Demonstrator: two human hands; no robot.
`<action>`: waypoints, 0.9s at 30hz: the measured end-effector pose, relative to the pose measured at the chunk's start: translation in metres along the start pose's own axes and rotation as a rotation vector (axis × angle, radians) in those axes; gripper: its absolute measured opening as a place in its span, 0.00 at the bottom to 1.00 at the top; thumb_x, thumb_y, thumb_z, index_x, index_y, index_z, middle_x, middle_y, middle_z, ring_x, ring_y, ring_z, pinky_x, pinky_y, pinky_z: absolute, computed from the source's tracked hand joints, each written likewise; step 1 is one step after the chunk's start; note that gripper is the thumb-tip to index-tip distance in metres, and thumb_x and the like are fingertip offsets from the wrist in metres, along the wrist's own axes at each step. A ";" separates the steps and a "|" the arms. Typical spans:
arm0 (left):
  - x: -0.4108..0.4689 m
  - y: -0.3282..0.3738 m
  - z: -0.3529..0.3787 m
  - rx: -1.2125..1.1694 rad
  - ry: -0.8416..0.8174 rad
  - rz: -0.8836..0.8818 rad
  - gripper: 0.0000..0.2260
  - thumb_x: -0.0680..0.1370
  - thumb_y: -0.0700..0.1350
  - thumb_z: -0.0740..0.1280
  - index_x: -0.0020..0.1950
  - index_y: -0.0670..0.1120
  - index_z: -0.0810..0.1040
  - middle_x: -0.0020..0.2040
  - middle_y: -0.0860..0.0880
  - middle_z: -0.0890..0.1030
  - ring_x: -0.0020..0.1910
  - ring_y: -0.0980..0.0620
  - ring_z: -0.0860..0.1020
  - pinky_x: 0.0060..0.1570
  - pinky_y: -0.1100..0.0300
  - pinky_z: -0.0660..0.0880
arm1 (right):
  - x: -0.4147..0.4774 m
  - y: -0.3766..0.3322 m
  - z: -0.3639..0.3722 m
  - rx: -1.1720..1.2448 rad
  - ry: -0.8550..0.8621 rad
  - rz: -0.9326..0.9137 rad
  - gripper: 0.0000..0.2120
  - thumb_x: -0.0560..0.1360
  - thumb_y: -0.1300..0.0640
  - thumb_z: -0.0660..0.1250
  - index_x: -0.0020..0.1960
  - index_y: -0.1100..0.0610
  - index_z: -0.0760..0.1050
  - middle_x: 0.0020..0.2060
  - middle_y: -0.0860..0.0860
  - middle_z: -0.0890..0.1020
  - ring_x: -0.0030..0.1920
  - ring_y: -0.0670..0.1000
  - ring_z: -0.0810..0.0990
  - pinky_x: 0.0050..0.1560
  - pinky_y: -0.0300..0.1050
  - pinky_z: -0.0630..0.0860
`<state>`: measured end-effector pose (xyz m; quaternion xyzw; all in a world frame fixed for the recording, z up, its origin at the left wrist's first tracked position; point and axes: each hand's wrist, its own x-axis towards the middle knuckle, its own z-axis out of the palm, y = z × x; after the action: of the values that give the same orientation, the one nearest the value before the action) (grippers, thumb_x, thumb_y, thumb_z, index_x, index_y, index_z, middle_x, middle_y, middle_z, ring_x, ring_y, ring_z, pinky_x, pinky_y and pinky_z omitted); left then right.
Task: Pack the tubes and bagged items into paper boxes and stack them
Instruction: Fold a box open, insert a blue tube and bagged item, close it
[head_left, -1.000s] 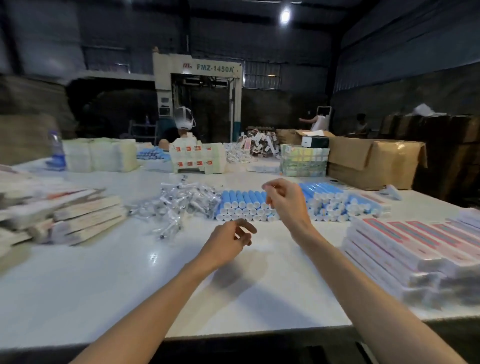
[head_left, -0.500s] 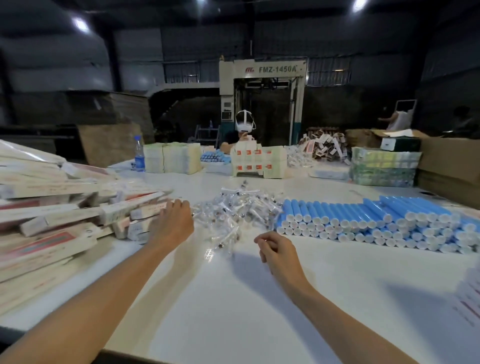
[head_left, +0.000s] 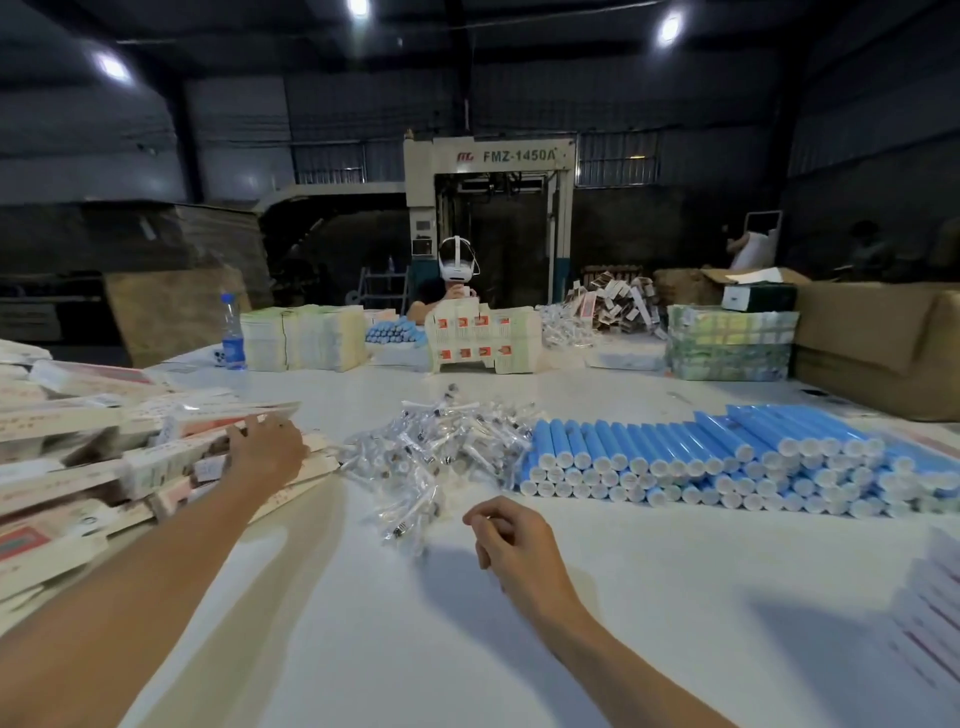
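A loose heap of flat, unfolded paper boxes (head_left: 78, 457), white with red print, lies at the left of the white table (head_left: 467, 649). My left hand (head_left: 267, 449) reaches into this heap and its fingers rest on one flat box. A pile of small clear bagged items (head_left: 431, 457) sits in the middle. Blue tubes with white caps (head_left: 701, 462) are stacked in rows to the right. My right hand (head_left: 511, 540) hovers low over the table just in front of the bagged pile, fingers loosely curled, holding nothing.
Packed boxes (head_left: 930, 613) are stacked at the right edge. Across the table a person (head_left: 457, 275) works behind stacks of cartons (head_left: 483, 338) and paper bundles (head_left: 304, 338). A water bottle (head_left: 232, 332) stands far left; a brown cardboard box (head_left: 878, 343) stands far right.
My view has swung left. My left hand has travelled from the table's middle to the flat box heap. My right hand has dropped from the blue tubes to the spot before the bagged items.
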<state>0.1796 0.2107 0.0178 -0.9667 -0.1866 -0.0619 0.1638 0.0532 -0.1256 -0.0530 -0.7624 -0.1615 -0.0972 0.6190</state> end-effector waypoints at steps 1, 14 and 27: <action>0.002 0.001 -0.001 -0.049 -0.007 -0.010 0.23 0.89 0.55 0.57 0.80 0.45 0.67 0.79 0.42 0.69 0.78 0.38 0.67 0.77 0.40 0.63 | 0.000 0.000 0.000 -0.001 -0.004 0.001 0.09 0.82 0.62 0.63 0.49 0.55 0.81 0.28 0.51 0.76 0.30 0.47 0.71 0.31 0.41 0.67; -0.071 0.042 -0.077 -0.684 0.401 0.283 0.18 0.90 0.48 0.52 0.73 0.39 0.71 0.54 0.43 0.77 0.44 0.45 0.77 0.37 0.56 0.72 | 0.000 -0.001 -0.001 -0.021 -0.014 0.017 0.08 0.83 0.61 0.64 0.50 0.55 0.81 0.30 0.50 0.79 0.31 0.46 0.73 0.34 0.42 0.70; -0.202 0.158 -0.066 -2.058 -0.272 0.321 0.20 0.89 0.59 0.55 0.63 0.50 0.82 0.49 0.45 0.89 0.43 0.46 0.89 0.36 0.60 0.82 | 0.073 -0.011 -0.127 -0.861 0.448 -0.047 0.14 0.81 0.67 0.62 0.65 0.62 0.77 0.60 0.56 0.80 0.59 0.53 0.74 0.58 0.48 0.74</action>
<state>0.0496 -0.0190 -0.0031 -0.6517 0.0695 -0.0590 -0.7530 0.1235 -0.2387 0.0094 -0.9057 0.0136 -0.3309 0.2647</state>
